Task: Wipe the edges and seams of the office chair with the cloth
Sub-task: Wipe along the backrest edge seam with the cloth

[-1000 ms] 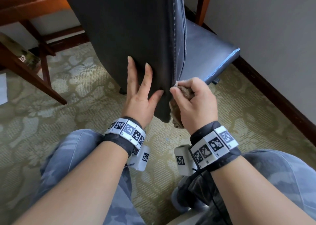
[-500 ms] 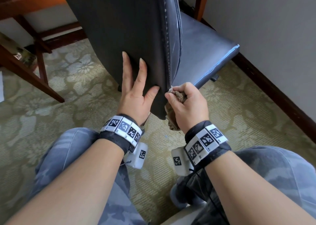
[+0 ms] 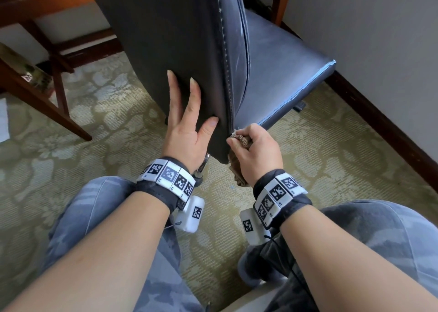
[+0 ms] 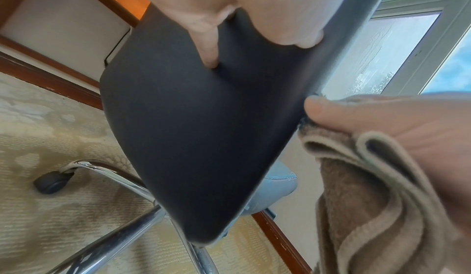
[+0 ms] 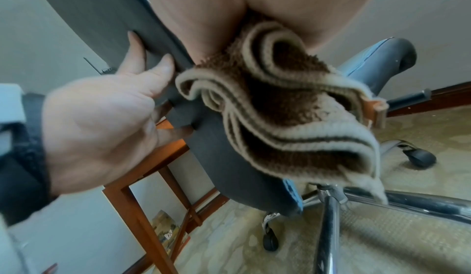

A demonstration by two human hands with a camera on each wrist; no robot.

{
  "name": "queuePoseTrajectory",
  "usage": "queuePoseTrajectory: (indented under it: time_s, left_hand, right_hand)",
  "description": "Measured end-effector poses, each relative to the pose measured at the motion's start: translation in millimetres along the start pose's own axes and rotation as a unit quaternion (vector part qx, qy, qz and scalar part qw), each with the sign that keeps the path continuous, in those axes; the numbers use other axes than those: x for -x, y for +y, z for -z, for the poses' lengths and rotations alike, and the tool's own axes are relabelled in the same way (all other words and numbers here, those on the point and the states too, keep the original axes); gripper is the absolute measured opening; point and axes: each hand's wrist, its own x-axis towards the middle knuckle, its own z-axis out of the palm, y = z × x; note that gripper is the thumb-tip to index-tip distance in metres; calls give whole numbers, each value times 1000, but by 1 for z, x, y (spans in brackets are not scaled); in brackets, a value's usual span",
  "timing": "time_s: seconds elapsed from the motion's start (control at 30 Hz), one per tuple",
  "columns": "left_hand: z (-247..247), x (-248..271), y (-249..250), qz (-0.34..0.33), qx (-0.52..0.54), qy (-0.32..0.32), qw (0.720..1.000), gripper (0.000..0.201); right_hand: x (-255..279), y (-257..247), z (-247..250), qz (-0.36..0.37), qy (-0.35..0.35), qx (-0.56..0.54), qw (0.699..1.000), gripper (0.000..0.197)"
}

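The dark office chair's backrest (image 3: 170, 39) stands before me, its stitched side seam (image 3: 228, 75) running down to the lower corner. My left hand (image 3: 187, 122) lies flat with straight fingers on the back panel (image 4: 193, 127). My right hand (image 3: 256, 150) grips a bunched brown cloth (image 3: 241, 140) and presses it against the seam close to the bottom corner. The cloth (image 5: 280, 107) hangs in folds below the fist, and the same cloth (image 4: 369, 187) shows in the left wrist view. The blue seat (image 3: 279, 70) lies beyond the backrest.
A wooden desk leg (image 3: 47, 98) stands to the left on patterned carpet (image 3: 94, 134). The wall and dark baseboard (image 3: 384, 127) run along the right. Chrome chair legs (image 5: 328, 228) with castors (image 5: 420, 157) spread beneath. My knees (image 3: 99, 205) are close below the hands.
My right hand with the cloth has slid down the backrest's seam toward its bottom corner. The left hand stays flat on the back panel.
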Motion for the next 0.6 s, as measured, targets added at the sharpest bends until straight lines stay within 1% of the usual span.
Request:
queuePoseTrajectory:
  time_s: [0.13, 0.3, 0.4, 0.5, 0.53, 0.6]
  left_hand:
    - [1, 0, -1, -2, 7, 4, 1000, 84]
    - [3, 0, -5, 0, 20, 7, 1000, 83]
    - [4, 0, -6, 7, 27, 1, 1000, 84]
    - [6, -1, -8, 11, 37, -1, 999, 84]
    - [7, -1, -8, 13, 39, -2, 999, 84]
    - [7, -1, -7, 20, 33, -6, 999, 85]
  right_hand:
    - [-1, 6, -12, -37, -21, -13, 999, 17]
    - [-1, 6, -15, -34, -48, 36, 998, 15]
    - [0, 6, -18, -59, -72, 14, 996, 14]
    - [-1, 1, -20, -42, -72, 25, 996, 15]
    - [-1, -2, -18, -31, -63, 28, 997, 13]
    - [-2, -9, -11, 4, -21, 37, 999, 11]
